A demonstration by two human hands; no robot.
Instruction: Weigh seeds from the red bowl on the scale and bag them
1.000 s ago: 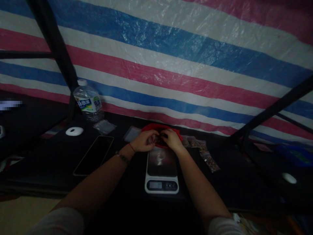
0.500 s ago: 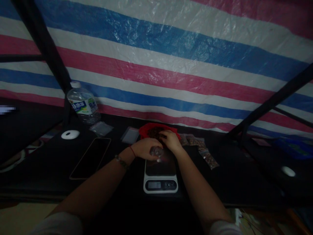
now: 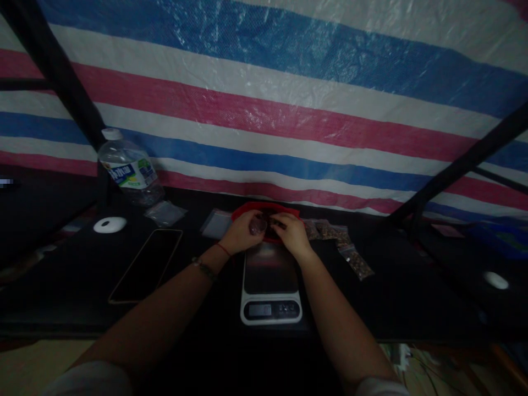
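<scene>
Left hand [image 3: 240, 234] pinches the small clear cup [image 3: 258, 226] between thumb and fingers, over the red container [image 3: 248, 206]; right hand [image 3: 295, 236] curls its fingers just beside, pinching or not, can't tell!

The display [image 3: 259, 310] of a white-edged digital scale [image 3: 271, 281] shows what look like two zeros; its button markings [image 3: 286, 308] are illegible. A clear plastic bottle's label [image 3: 132, 173] carries large white Chinese characters on blue, too blurred to read surely.

The container [image 3: 246, 207] is red, the scale [image 3: 271, 278] white and black, the sheet [image 3: 264, 110] striped blue, white, pink.
</scene>
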